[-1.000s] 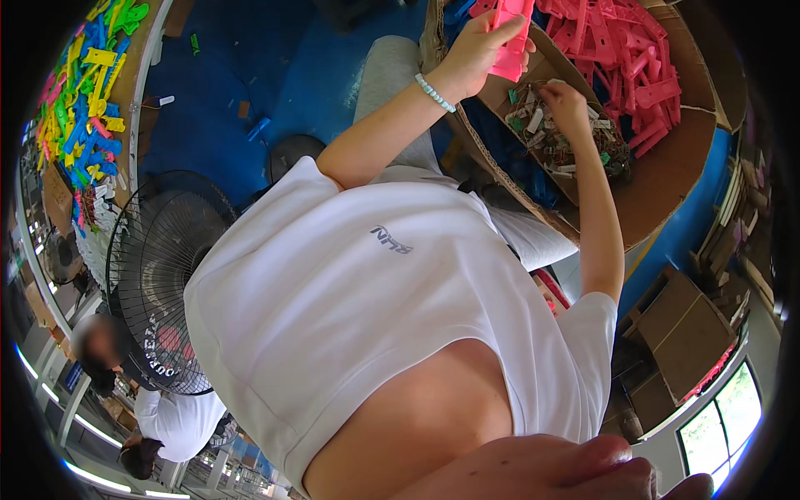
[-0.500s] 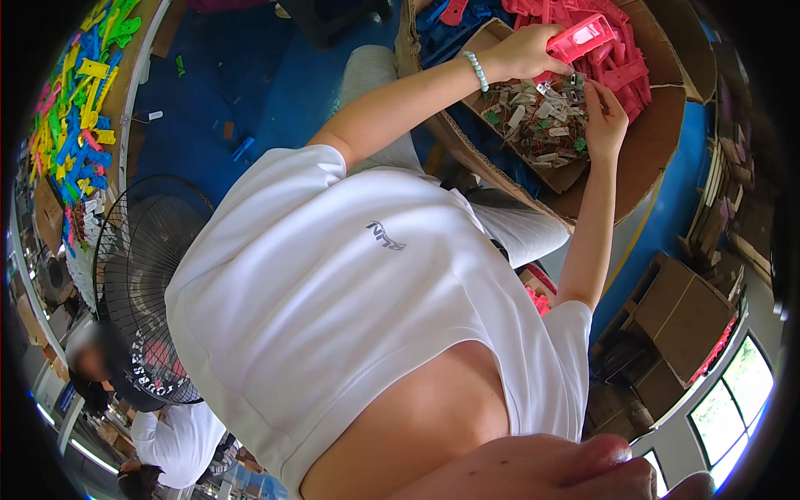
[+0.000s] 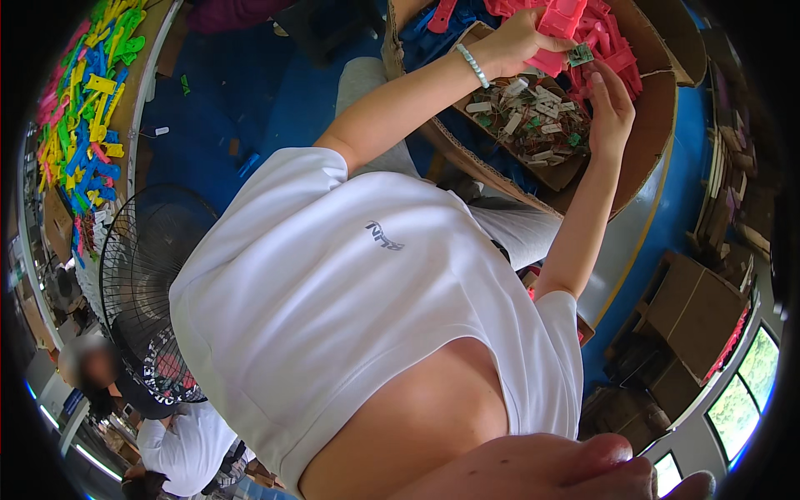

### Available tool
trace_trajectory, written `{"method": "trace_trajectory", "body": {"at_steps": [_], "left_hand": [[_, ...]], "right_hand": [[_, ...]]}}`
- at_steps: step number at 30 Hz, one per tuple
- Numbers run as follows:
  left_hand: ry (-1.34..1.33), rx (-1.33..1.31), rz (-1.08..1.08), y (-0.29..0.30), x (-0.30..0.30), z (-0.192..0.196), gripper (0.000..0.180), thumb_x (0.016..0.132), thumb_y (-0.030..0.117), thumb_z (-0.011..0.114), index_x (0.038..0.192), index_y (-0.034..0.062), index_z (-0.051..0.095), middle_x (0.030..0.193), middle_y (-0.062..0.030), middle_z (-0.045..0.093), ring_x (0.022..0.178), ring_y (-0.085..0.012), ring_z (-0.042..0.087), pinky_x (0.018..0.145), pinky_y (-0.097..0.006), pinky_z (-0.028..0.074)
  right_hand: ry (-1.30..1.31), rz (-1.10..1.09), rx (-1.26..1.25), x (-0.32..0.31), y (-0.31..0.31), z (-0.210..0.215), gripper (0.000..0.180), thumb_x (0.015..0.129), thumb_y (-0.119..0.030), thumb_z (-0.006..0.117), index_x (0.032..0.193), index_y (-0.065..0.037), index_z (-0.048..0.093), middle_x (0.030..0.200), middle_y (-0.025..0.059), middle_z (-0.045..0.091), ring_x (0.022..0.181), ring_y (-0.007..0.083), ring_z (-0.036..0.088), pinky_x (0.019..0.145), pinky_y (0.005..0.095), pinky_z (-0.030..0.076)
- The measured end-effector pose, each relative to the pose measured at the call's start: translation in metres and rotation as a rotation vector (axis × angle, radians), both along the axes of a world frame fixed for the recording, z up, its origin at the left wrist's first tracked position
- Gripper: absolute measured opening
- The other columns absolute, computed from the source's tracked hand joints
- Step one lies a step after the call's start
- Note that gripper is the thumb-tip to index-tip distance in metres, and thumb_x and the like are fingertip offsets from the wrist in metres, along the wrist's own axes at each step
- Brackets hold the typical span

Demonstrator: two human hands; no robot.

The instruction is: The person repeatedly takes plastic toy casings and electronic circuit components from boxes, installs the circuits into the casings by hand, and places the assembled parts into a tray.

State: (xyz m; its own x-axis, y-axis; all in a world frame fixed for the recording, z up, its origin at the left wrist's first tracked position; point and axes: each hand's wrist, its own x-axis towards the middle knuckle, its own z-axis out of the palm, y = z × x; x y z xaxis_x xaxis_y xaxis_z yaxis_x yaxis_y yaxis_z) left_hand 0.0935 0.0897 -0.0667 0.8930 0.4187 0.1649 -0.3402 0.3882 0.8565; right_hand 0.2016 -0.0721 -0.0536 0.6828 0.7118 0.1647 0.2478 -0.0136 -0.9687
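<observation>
My left hand [image 3: 518,46], with a beaded bracelet at the wrist, is closed on a pink plastic casing [image 3: 562,18]. My right hand [image 3: 612,112] pinches a small green circuit board [image 3: 579,55] between thumb and fingertips, close beside the casing. Under both hands lies a heap of small white parts with thin wires and green boards [image 3: 542,121], inside a small carton. Behind them, more pink plastic casings [image 3: 612,54] are piled in the large cardboard box [image 3: 654,137].
Blue plastic parts [image 3: 442,50] lie in the same big box. To the left are a black fan [image 3: 154,258] and a bench heaped with bright plastic pieces [image 3: 100,108]. Another person in white [image 3: 187,446] is at lower left. Cartons [image 3: 696,312] stand at right.
Both hands have risen away from the heap. The circuit board in my right hand is now up beside the casing, its green face showing.
</observation>
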Motion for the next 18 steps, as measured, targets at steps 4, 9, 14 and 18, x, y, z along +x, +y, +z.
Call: {"method": "trace_trajectory", "body": {"at_steps": [4, 9, 14, 18], "left_hand": [[-0.133, -0.243, -0.076, -0.013, 0.009, -0.012, 0.032, 0.082, -0.001, 0.069, 0.112, 0.0022, 0.058, 0.102, -0.0078, 0.067, 0.091, -0.0181, 0.067, 0.082, -0.036, 0.056], [-0.119, 0.133, 0.15, -0.029, 0.001, -0.005, 0.04, 0.078, -0.002, 0.071, 0.115, 0.0013, 0.057, 0.104, -0.0076, 0.066, 0.095, -0.0134, 0.063, 0.083, -0.032, 0.052], [-0.037, 0.165, 0.214, -0.032, -0.01, 0.006, 0.034, 0.091, 0.019, 0.061, 0.118, -0.0021, 0.057, 0.099, -0.006, 0.065, 0.091, -0.0115, 0.058, 0.082, -0.028, 0.045], [-0.088, 0.274, 0.331, -0.034, -0.013, 0.002, 0.036, 0.096, 0.026, 0.053, 0.117, -0.0025, 0.06, 0.093, -0.0045, 0.063, 0.086, -0.011, 0.055, 0.079, -0.027, 0.043]], "right_hand": [[0.074, 0.158, 0.274, -0.024, 0.01, 0.007, 0.033, 0.085, -0.004, 0.071, 0.116, 0.003, 0.062, 0.102, 0.0045, 0.065, 0.092, 0.012, 0.06, 0.078, 0.0259, 0.051], [-0.146, -0.132, 0.256, -0.043, 0.006, 0.009, 0.028, 0.081, 0.0, 0.074, 0.106, 0.004, 0.063, 0.096, 0.0073, 0.065, 0.087, 0.0125, 0.062, 0.076, 0.0262, 0.054], [-0.054, -0.198, 0.333, -0.04, -0.008, 0.014, 0.022, 0.082, 0.005, 0.071, 0.103, 0.007, 0.065, 0.091, 0.0077, 0.068, 0.079, 0.0128, 0.065, 0.074, 0.0248, 0.055], [-0.192, 0.019, 0.088, -0.046, -0.016, 0.035, 0.022, 0.086, 0.001, 0.067, 0.107, 0.004, 0.069, 0.09, 0.0046, 0.067, 0.081, 0.009, 0.06, 0.074, 0.0214, 0.048]]}}
